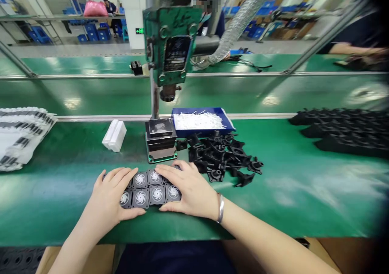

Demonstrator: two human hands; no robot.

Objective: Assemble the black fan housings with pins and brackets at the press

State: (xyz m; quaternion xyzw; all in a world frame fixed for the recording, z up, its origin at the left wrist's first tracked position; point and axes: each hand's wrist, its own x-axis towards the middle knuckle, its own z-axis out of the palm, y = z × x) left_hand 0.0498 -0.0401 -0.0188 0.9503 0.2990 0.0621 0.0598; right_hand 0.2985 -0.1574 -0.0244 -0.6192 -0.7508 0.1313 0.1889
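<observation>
While the left hand point(107, 198) is clasping one end of two rows of black square parts point(140, 197), the right hand point(194, 189) is clasping the other, each grip curling partway closed around the edges. The parts are occupying the near side of the green worktop point(288, 201). Beyond, loose black fittings point(219, 155) are lying heaped beside a press base point(161, 142); behind them, a blue tray point(185, 132) is holding white strips point(199, 121).
</observation>
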